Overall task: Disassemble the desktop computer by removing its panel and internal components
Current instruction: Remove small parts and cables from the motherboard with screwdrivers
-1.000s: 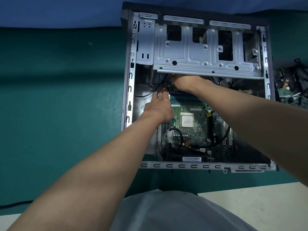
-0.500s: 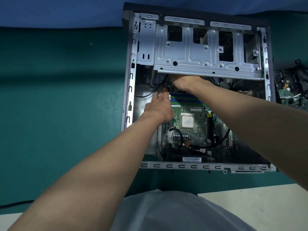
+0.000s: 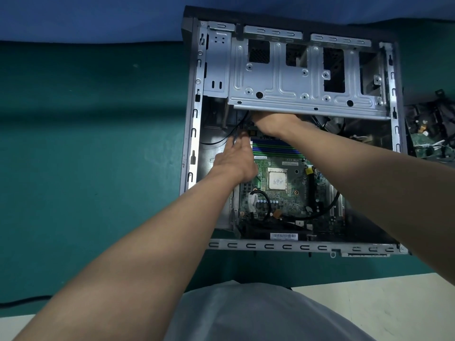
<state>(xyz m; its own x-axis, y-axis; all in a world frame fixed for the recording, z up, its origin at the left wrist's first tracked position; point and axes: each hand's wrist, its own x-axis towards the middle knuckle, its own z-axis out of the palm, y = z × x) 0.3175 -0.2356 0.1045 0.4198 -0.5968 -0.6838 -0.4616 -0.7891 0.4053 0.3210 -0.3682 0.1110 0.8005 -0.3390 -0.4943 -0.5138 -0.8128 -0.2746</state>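
Not much changed over that last second. Both hands stayed parked at the same spot, so my guess was that some plug or clip up there hadn't let go yet, and the teardown was stalled on it.

From the left, the grey steel desktop case (image 3: 194, 143) lay on its side on the teal table cover (image 3: 86, 143), side panel already off. The left hand (image 3: 236, 158) was flat, fingers straight, with the tips by a thin black cable (image 3: 216, 143) at the top left corner of the green motherboard (image 3: 283, 200). The board was still seated in the case. The square silver processor (image 3: 277, 180) sat bare with no cooler on it, and the blue and green memory slots (image 3: 275, 146) looked empty.

The right hand (image 3: 273, 121) reached in under the silver stamped-metal drive cage (image 3: 283, 77). Its fingers were hidden there, so I couldn't tell if it gripped anything.

Far right, just outside the case, sat a dark heap of loose boards and wires (image 3: 430, 134) (already pulled, I'd assume).
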